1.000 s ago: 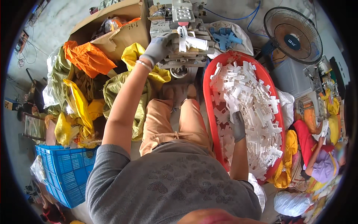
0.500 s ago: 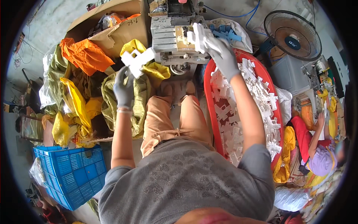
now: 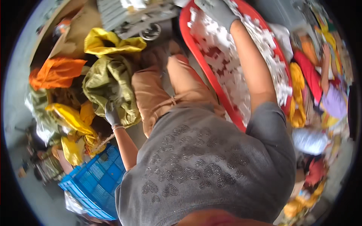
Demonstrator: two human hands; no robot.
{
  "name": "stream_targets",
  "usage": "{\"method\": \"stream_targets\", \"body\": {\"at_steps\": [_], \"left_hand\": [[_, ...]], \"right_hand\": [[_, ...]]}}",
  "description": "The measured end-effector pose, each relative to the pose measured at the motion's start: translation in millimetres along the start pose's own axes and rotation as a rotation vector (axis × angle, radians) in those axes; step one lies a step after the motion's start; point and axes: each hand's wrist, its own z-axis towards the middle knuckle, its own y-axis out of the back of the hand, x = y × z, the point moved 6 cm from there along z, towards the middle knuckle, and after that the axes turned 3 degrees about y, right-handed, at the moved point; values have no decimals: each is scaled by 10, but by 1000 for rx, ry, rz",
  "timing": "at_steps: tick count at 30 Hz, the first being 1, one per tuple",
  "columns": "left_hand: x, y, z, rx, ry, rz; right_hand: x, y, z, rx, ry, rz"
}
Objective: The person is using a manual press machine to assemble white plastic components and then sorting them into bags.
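Note:
My left hand (image 3: 112, 115), in a grey glove, is low at the near side of an olive-green sack (image 3: 105, 77). Its fingers are blurred against the sack, and no white piece shows in it. My right hand (image 3: 220, 14), also in a grey glove, is at the top edge of the view, over the far end of a red tub (image 3: 205, 69). White plastic pieces (image 3: 235, 86) fill that tub. The fingertips of my right hand are smeared and partly cut off, so I cannot make out whether they hold a piece.
A grey metal machine (image 3: 141, 19) with a round handwheel stands ahead. To the left are a yellow sack (image 3: 109, 43), an orange cloth (image 3: 58, 73), a cardboard box (image 3: 77, 32) and a blue crate (image 3: 96, 177). Another person (image 3: 333, 98) sits at the far right.
My left hand has dropped from beside the machine to the olive sack; its white piece no longer shows. My right hand has left the machine for the tub. The whole view has shifted.

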Motion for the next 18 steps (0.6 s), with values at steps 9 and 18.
{"method": "stream_targets", "body": {"at_steps": [9,18], "left_hand": [[-312,-261,-121,200,-87,54],[-967,-500,-291,264,-177,4]], "right_hand": [[-2444,-1206,-2491,530,-487,-713],[-2391,-1254,-2091,453,-584,-783]]}}
